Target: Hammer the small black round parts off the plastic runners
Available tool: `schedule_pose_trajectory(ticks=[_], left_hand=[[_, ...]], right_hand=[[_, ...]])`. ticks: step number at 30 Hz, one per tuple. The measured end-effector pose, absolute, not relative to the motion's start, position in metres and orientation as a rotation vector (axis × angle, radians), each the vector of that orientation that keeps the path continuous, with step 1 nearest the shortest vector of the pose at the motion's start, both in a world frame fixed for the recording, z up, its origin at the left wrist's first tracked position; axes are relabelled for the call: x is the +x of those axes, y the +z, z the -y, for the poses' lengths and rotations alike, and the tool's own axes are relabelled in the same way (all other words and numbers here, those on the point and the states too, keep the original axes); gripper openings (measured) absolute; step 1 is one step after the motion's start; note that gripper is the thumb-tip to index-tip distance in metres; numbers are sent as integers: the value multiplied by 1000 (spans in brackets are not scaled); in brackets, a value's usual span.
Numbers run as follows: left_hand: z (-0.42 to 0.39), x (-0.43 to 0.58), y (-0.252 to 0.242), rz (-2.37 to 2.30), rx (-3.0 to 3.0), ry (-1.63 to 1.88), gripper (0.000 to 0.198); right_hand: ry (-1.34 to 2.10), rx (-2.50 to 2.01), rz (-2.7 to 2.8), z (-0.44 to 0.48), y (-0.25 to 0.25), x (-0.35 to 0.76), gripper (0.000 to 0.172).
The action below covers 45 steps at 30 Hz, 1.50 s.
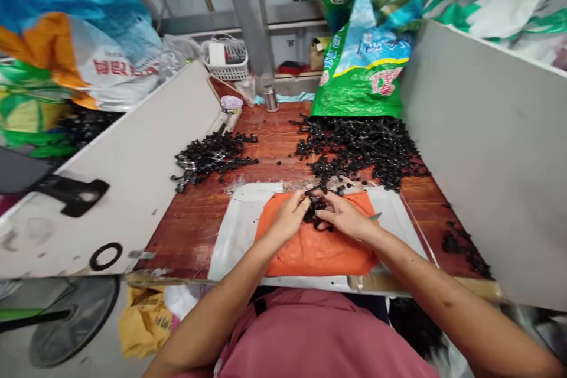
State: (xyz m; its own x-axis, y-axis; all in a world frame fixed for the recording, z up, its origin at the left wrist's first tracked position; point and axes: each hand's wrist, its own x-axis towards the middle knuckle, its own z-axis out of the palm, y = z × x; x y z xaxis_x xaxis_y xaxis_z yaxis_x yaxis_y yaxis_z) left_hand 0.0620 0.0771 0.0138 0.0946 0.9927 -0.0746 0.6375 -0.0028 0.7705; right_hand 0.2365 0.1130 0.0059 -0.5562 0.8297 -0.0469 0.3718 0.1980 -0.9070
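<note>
My left hand [287, 217] and my right hand [344, 216] meet over an orange cloth [314, 251] that lies on a white sheet [233, 230]. Both hands have their fingers curled around a small clump of black plastic parts [318, 212] between them. Just beyond the hands a large heap of the same black parts [358, 147] spreads across the wooden table [186, 218]. A smaller heap of black parts [210, 156] lies to the far left.
White boards [487, 147] wall the table on both sides. A green sack [361, 71] stands at the back, with a white basket [228, 59] and a metal cup [270, 98]. Filled bags [66, 53] pile at the left. A fan [71, 319] sits low on the left.
</note>
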Motion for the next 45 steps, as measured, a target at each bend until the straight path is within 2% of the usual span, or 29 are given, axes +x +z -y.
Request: schedule_pose_trajectory(ticks=[3, 8, 14, 22, 26, 31, 37, 41, 45], left_hand=[[-63, 40, 11, -1606, 1623, 847, 36], [-45, 15, 9, -1748, 1590, 1076, 27], [-18, 1, 3, -1740, 1753, 924, 15], [1, 7, -15, -1735, 2235, 796, 18], [2, 7, -14, -1747, 2311, 743, 18], [10, 2, -3, -1816, 2253, 695, 16], [0, 13, 5, -1808, 2219, 769, 14], [-13, 27, 6, -1825, 2269, 568, 12], [-15, 28, 4, -1827, 2231, 489, 11]], right_hand=[[1241, -1118, 2045, -111, 6, 239, 38], [909, -1129, 2056, -108, 14, 260, 35], [483, -900, 2307, -90, 27, 247, 29], [285, -828, 2601, -81, 19, 220, 28], [69, -1000, 2704, -90, 18, 223, 30], [-204, -1453, 2462, -110, 28, 239, 39], [-44, -1086, 2628, -111, 43, 225, 34], [3, -1220, 2683, -136, 41, 203, 38], [39, -1326, 2764, -175, 33, 197, 25]])
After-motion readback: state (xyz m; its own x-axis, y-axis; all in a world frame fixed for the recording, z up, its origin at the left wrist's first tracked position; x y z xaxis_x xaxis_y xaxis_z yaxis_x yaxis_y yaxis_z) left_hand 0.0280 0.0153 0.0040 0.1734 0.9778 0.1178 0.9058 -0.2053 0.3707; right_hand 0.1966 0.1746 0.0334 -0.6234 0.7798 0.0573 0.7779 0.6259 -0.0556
